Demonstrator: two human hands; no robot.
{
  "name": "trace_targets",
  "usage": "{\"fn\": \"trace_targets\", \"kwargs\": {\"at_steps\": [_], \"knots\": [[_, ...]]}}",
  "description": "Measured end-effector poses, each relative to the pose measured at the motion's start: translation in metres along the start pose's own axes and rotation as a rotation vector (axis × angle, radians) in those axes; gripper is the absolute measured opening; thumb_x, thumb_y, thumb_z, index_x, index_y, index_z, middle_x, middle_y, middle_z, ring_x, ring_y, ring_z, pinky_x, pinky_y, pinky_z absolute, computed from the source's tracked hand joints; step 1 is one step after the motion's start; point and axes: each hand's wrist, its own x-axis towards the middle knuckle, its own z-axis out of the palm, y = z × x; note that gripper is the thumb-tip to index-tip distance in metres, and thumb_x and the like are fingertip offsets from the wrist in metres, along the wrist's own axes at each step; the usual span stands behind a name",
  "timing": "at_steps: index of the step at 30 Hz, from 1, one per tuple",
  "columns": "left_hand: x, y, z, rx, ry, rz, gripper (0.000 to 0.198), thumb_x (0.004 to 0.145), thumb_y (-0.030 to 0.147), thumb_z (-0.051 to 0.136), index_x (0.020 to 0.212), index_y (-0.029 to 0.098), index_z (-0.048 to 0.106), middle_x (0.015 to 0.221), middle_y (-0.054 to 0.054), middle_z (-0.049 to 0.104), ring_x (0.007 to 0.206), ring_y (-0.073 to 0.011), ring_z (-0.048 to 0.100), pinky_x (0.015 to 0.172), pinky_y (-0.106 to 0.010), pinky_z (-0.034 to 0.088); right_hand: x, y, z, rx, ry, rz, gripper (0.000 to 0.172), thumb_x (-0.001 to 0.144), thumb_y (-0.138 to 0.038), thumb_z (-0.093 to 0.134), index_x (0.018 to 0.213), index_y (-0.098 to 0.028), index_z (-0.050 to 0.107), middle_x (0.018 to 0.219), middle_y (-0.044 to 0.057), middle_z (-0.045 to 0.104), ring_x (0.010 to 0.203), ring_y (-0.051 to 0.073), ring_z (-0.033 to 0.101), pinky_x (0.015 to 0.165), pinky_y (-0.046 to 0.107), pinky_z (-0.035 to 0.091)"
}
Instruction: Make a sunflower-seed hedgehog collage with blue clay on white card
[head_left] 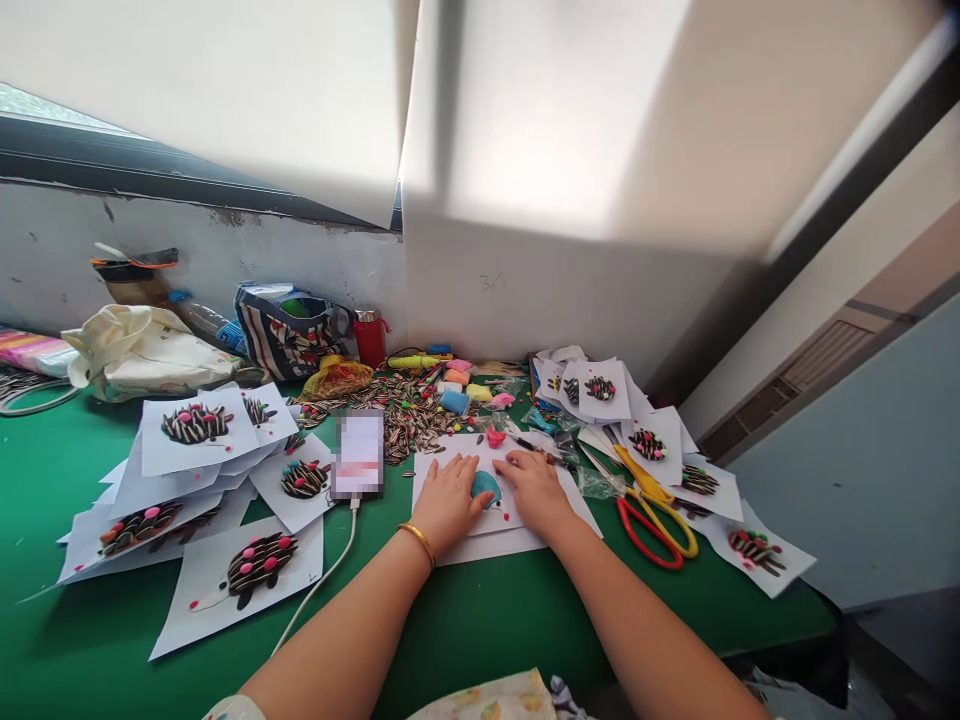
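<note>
A sheet of white paper (457, 552) lies on the green table before me, with a flattened patch of blue clay (486, 487) at its middle. Small dark and red dots sit just below and right of the clay. My left hand (450, 505) rests on the paper with fingers stretched out, its thumb at the clay's left edge. On the other side, my right hand (536, 490) lies palm down, fingers apart, close to the clay's right edge. Neither hand grips anything. A lump of pink-red clay (496, 437) and a black pen (529, 444) lie just beyond my hands.
Sunflower seeds (412, 415) and clay lumps (455, 401) lie behind the paper. Seed-hedgehog pictures are piled left (247, 580) and right (701, 480). Scissors (652, 515) lie at right; a phone (357, 455) with a cable stands left. Bags (150, 355) and a red bottle (369, 338) line the wall.
</note>
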Motion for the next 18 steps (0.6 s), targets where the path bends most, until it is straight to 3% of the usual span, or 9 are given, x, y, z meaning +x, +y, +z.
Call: {"fn": "trace_targets", "kwargs": {"at_steps": [5, 11, 18], "knots": [[-0.0007, 0.0008, -0.0012, 0.005, -0.006, -0.005, 0.060, 0.094, 0.048, 0.043, 0.146, 0.017, 0.036, 0.150, -0.014, 0.043, 0.143, -0.0292, 0.031, 0.117, -0.057, 0.017, -0.0027, 0.0014, -0.0065, 0.027, 0.055, 0.018, 0.046, 0.082, -0.002, 0.046, 0.104, -0.031, 0.075, 0.126, 0.003, 0.060, 0.120, 0.024, 0.045, 0.101, 0.036, 0.034], [-0.0003, 0.0020, -0.0020, 0.010, -0.008, -0.007, 0.061, 0.095, 0.049, 0.042, 0.146, 0.016, 0.036, 0.150, -0.014, 0.042, 0.143, -0.0287, 0.031, 0.117, -0.057, 0.017, 0.0005, -0.0015, -0.0033, 0.000, -0.019, 0.014, 0.056, 0.081, -0.002, 0.045, 0.126, -0.032, 0.064, 0.131, 0.004, 0.057, 0.121, 0.023, 0.044, 0.098, 0.036, 0.036], [-0.0011, 0.0014, -0.0014, 0.010, -0.002, -0.006, 0.061, 0.095, 0.049, 0.041, 0.146, 0.016, 0.036, 0.150, -0.013, 0.042, 0.143, -0.0289, 0.031, 0.117, -0.057, 0.018, -0.0025, 0.0007, -0.0058, 0.024, 0.024, 0.003, 0.059, 0.077, -0.001, 0.048, 0.124, -0.032, 0.065, 0.132, 0.003, 0.057, 0.122, 0.023, 0.044, 0.103, 0.037, 0.034]]}}
